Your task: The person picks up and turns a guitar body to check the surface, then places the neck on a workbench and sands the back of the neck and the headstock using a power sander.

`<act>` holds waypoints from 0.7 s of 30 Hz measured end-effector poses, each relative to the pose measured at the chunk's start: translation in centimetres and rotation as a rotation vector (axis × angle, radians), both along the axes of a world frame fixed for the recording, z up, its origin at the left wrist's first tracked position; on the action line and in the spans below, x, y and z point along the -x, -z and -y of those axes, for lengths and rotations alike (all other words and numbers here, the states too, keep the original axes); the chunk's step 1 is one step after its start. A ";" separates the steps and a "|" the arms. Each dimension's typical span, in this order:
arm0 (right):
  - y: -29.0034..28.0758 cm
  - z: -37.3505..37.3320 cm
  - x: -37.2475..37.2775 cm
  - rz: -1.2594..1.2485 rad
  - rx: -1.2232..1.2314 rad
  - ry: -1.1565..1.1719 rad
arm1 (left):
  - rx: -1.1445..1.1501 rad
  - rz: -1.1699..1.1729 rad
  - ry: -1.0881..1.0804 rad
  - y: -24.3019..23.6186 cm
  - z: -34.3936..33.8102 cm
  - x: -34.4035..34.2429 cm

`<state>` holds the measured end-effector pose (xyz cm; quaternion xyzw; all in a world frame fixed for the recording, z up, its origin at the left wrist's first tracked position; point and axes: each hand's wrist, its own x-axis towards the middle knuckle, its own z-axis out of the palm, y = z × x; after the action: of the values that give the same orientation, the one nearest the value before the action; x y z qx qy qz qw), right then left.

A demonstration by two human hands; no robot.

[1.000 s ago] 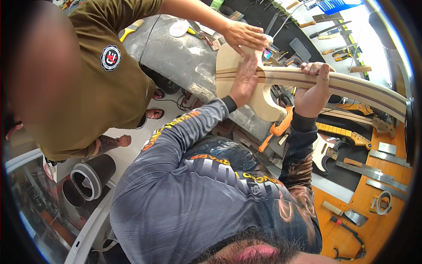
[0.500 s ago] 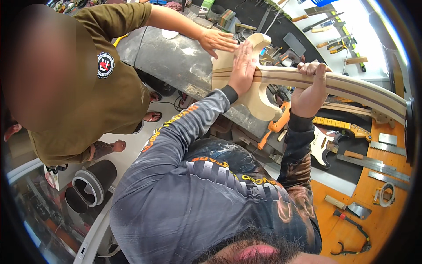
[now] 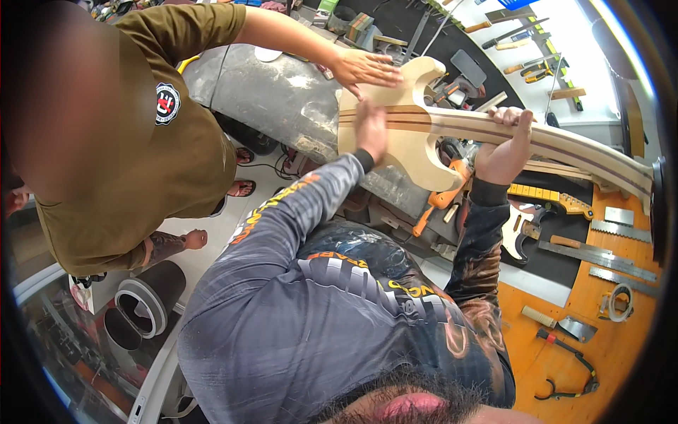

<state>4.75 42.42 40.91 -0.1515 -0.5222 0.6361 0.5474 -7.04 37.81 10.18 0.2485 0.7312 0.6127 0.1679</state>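
An unfinished pale wooden guitar body (image 3: 406, 102) with dark stripes along its centre extends into a long striped neck (image 3: 565, 141) toward the right. My right hand (image 3: 503, 152) is closed round the neck, fingers over its far side and thumb raised. Over the lower left part of the body is my left hand (image 3: 371, 131), smeared by motion; its fingers cannot be made out. Another person's hand (image 3: 360, 71) lies flat with fingers stretched on the body's far upper part.
Under the guitar is a dusty grey bench (image 3: 289, 92). An orange tool (image 3: 443, 198) lies below the body. On the orange-brown worktop (image 3: 526, 297) are saw blades, a tape roll (image 3: 619, 302) and pliers (image 3: 583, 374). Hand tools hang on the right wall. The other person stands at left.
My left hand has moved from the body near the neck joint down and left across it. The guitar has shifted slightly right. My right hand keeps its hold on the neck.
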 end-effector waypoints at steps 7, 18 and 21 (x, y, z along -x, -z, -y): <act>-0.2 -1.6 -1.3 -0.035 0.050 0.022 | -0.173 -0.245 0.067 6.6 3.6 0.6; 1.9 -5.7 -3.9 -0.065 0.095 0.042 | -0.152 -0.234 0.257 -4.9 5.9 -6.5; 2.0 -6.4 -4.5 -0.072 0.083 0.038 | -0.294 -0.373 0.384 -3.0 5.3 -2.8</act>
<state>9.28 48.77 38.88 -0.1609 -0.4727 0.6517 0.5709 -4.20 32.50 13.14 0.5119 0.5924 0.6130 0.1058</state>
